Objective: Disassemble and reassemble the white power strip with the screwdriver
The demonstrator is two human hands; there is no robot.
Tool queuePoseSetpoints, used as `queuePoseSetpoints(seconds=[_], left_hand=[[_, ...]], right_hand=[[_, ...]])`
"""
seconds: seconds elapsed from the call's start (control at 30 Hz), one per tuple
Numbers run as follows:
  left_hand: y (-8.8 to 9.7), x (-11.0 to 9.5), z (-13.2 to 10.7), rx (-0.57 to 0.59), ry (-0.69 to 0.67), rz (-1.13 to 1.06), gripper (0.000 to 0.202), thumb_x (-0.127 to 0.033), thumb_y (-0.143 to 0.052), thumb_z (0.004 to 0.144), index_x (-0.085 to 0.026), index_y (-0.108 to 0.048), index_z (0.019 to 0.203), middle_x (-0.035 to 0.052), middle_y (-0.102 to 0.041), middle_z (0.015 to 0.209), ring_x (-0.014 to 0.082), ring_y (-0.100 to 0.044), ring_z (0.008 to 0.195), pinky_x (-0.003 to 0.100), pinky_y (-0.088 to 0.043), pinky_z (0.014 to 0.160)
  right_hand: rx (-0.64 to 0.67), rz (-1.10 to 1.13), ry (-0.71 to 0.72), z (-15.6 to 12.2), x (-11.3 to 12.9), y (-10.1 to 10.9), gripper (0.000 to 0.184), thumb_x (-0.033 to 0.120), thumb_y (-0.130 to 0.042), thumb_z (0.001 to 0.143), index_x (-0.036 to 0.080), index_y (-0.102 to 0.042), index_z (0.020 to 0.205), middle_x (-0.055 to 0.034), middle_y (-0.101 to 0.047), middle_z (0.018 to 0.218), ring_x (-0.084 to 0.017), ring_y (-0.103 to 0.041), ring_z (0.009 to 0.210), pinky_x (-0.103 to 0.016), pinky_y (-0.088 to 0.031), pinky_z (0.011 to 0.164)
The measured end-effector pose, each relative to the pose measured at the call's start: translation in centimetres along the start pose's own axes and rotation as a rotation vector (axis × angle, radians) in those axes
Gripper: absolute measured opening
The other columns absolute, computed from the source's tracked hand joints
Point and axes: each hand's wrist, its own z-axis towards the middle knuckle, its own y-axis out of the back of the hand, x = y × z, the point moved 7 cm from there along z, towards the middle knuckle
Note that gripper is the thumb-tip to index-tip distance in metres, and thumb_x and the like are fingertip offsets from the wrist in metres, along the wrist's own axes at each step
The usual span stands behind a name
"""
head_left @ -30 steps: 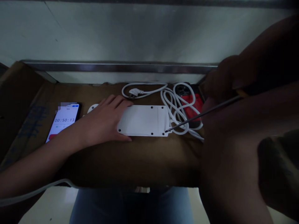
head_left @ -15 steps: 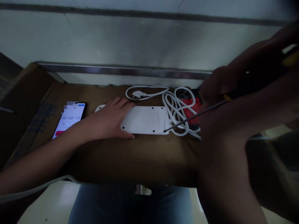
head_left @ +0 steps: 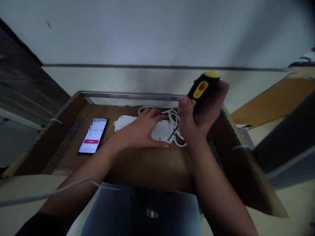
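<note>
A white power strip (head_left: 125, 123) lies with its screw-hole side up on brown cardboard. My left hand (head_left: 142, 131) grips it across the middle, fingers over the far edge and thumb along the near edge. My right hand (head_left: 199, 121) is closed around the black and yellow handle of a screwdriver (head_left: 203, 90). The thin shaft slants down left, and its tip meets the strip near a corner hole at the right end. A white power cord (head_left: 173, 114) lies coiled beside that end, partly hidden behind my right hand.
A phone (head_left: 93, 137) showing a running timer lies left of the strip. Raised cardboard sides (head_left: 246, 177) bound the work surface at left and right. A pale panel (head_left: 137, 80) with a metal rail stands behind. A white cable (head_left: 61, 190) crosses above my left forearm.
The view has shifted and looks from farther back. My left hand has slid toward the strip's right end. The screwdriver stands steeper, its tip still at the right-end corner.
</note>
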Motion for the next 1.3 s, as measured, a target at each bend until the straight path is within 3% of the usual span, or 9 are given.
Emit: queuePoseSetpoints(seconds=[0.1, 0.17, 0.37, 0.5, 0.63, 0.77, 0.9, 1.0, 1.3], left_hand=[[-2.0, -0.5, 2.2, 0.062, -0.133, -0.445, 0.056, -0.056, -0.084, 0.083, -0.019, -0.073, 0.124, 0.0121, -0.073, 0.127, 0.0263, -0.067, 0.12, 0.045, -0.052, 0.112], [-3.4, 0.3, 3.5, 0.089, -0.159, -0.725, 0.052, -0.06, -0.083, 0.082, -0.016, -0.077, 0.109, 0.0102, -0.078, 0.109, 0.0221, -0.073, 0.103, 0.039, -0.058, 0.099], [-4.5, 1.5, 4.1, 0.016, -0.096, -0.89, 0.035, -0.051, -0.086, 0.083, -0.016, -0.083, 0.087, 0.0081, -0.082, 0.092, 0.018, -0.076, 0.091, 0.033, -0.059, 0.094], [-3.4, 0.6, 3.2, -0.043, -0.064, -0.833, 0.03, -0.048, -0.089, 0.08, -0.019, -0.084, 0.086, 0.0059, -0.083, 0.091, 0.0188, -0.077, 0.092, 0.032, -0.059, 0.093], [-3.3, -0.1, 2.6, -0.142, -0.055, -0.768, 0.036, -0.053, -0.089, 0.079, -0.019, -0.083, 0.085, 0.0049, -0.081, 0.086, 0.0183, -0.074, 0.086, 0.031, -0.058, 0.086], [-3.3, -0.9, 2.2, -0.203, -0.094, -0.743, 0.037, -0.056, -0.083, 0.086, -0.019, -0.083, 0.087, 0.0056, -0.08, 0.087, 0.0168, -0.073, 0.084, 0.029, -0.056, 0.08], [-3.5, -0.8, 2.4, -0.147, -0.154, -0.455, 0.042, -0.059, -0.082, 0.086, -0.022, -0.083, 0.104, 0.009, -0.079, 0.107, 0.0241, -0.072, 0.108, 0.04, -0.053, 0.107], [-4.5, -0.1, 2.6, -0.068, -0.206, -0.173, 0.074, -0.065, -0.091, 0.072, -0.024, -0.075, 0.131, 0.014, -0.069, 0.138, 0.0346, -0.058, 0.137, 0.053, -0.037, 0.127], [-6.6, 1.2, 2.7, -0.036, -0.157, 0.026, 0.083, -0.063, -0.087, 0.078, -0.022, -0.062, 0.146, 0.0182, -0.052, 0.158, 0.0402, -0.047, 0.15, 0.058, -0.034, 0.129]], right_hand=[[-0.119, -0.019, 0.189, -0.3, 1.4, 0.2, 0.04, 0.05, -0.075, 0.093, 0.026, -0.054, 0.116, 0.0018, -0.05, 0.093, -0.003, -0.045, 0.067, -0.018, -0.036, 0.057], [-0.052, -0.014, 0.128, -0.2, 1.1, -0.4, 0.036, 0.049, -0.077, 0.091, 0.025, -0.056, 0.108, 0.0037, -0.049, 0.082, -0.004, -0.043, 0.063, -0.018, -0.036, 0.055], [0.258, 0.149, -0.047, 0.9, -0.3, -0.6, 0.035, 0.055, -0.076, 0.091, 0.022, -0.065, 0.092, 0.0007, -0.056, 0.081, -0.007, -0.05, 0.069, -0.021, -0.047, 0.059], [0.427, 0.279, -0.169, 1.2, 0.0, -0.6, 0.039, 0.057, -0.074, 0.091, 0.026, -0.071, 0.114, -0.0019, -0.064, 0.099, -0.01, -0.057, 0.08, -0.027, -0.057, 0.071], [0.241, 0.31, -0.114, 1.6, 3.2, 0.2, 0.059, 0.058, -0.087, 0.078, 0.035, -0.067, 0.128, -0.0011, -0.06, 0.103, -0.011, -0.058, 0.084, -0.027, -0.054, 0.071], [0.046, 0.114, 0.023, 1.7, 5.2, 0.6, 0.02, 0.035, -0.082, 0.087, 0.029, -0.068, 0.1, -0.0001, -0.062, 0.099, -0.009, -0.06, 0.08, -0.026, -0.052, 0.07], [0.054, 0.136, 0.03, 1.7, 3.8, 0.6, 0.03, 0.045, -0.081, 0.088, 0.025, -0.068, 0.106, -0.001, -0.065, 0.1, -0.01, -0.061, 0.079, -0.028, -0.053, 0.07], [0.086, 0.159, 0.016, 1.7, 2.6, 0.7, 0.038, 0.055, -0.081, 0.087, 0.026, -0.07, 0.11, 0.0, -0.064, 0.099, -0.007, -0.057, 0.077, -0.025, -0.048, 0.068], [0.092, 0.155, 0.02, 2.0, 3.3, 1.5, 0.032, 0.04, -0.087, 0.081, 0.027, -0.081, 0.11, -0.0014, -0.068, 0.093, -0.01, -0.057, 0.074, -0.028, -0.037, 0.064]])
